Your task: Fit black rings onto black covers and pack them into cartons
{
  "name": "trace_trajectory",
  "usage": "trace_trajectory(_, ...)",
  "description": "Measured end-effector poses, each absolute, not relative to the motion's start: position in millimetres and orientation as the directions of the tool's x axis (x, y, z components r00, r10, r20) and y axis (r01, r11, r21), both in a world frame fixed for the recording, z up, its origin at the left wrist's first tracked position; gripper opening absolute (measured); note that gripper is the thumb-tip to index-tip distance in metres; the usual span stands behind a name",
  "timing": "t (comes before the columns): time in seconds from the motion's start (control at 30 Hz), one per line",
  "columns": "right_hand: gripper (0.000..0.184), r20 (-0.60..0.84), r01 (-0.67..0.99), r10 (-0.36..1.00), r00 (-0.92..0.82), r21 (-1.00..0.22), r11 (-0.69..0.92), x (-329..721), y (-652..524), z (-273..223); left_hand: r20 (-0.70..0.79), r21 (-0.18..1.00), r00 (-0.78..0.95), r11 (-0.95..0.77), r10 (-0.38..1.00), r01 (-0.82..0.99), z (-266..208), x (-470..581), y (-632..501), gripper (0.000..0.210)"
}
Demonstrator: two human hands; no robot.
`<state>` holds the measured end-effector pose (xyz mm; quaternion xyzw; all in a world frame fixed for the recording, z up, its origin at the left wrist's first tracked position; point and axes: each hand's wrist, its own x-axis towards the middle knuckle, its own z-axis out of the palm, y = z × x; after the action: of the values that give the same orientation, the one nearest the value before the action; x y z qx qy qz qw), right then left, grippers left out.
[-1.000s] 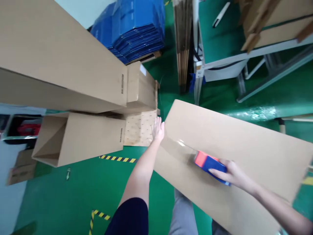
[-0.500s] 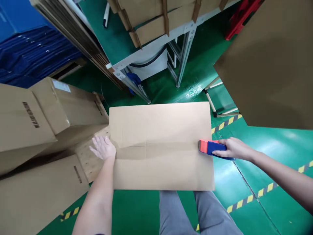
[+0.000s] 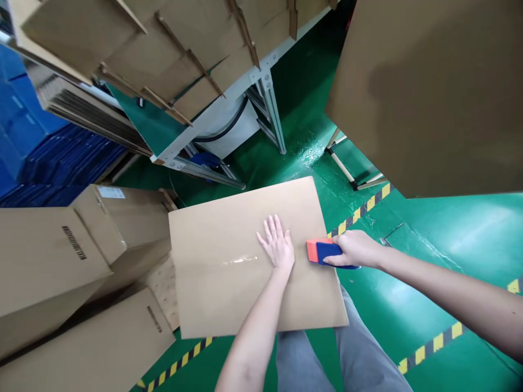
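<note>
A cardboard box stands in front of my legs, its flat top facing up. My left hand lies on that top, right of the middle, with fingers spread and nothing gripped. A shiny strip of clear tape catches the light to the left of it. My right hand is wrapped around a red and blue tape dispenser, whose red front end is over the box near its right edge. Whether tape runs from the dispenser is too hard to make out.
Cardboard boxes stand at the left beside a wooden pallet. Ahead is a metal-legged table bearing slotted cardboard. A large cardboard piece fills the upper right. Folded blue crates sit at the far left.
My left hand has gone from the box's left edge to its top, right of centre. The right hand with the tape dispenser appears slightly further left. The view has turned.
</note>
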<state>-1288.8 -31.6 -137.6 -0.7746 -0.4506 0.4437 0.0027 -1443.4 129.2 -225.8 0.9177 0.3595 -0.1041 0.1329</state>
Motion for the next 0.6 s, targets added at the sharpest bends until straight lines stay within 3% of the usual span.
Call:
trace_trajectory(0.17, 0.047, -0.659, 0.673, 0.736, 0.157, -0.474, -0.568, -1263, -62, -147, -0.302, 0.091, 0.716, -0.728, 0.630, 0.679, -224, -1441, 138, 0.074)
trace_trajectory(0.4, 0.036, -0.670, 0.600, 0.717, 0.194, -0.496, -0.627, -1194, -172, -171, -0.263, 0.088, 0.747, -0.756, 0.611, 0.649, -226, -1445, 132, 0.064)
trace_trajectory(0.5, 0.037, -0.669, 0.595, 0.713, 0.210, -0.491, -0.636, -1187, -187, -186, -0.362, 0.126, 0.821, -0.850, 0.440, 0.511, -225, -1450, 134, 0.052)
trace_trajectory(0.6, 0.040, -0.657, 0.622, 0.716, 0.235, -0.465, -0.630, -1195, -174, -199, -0.552, 0.258, 0.830, -0.930, 0.079, 0.260, -217, -1441, 141, 0.044)
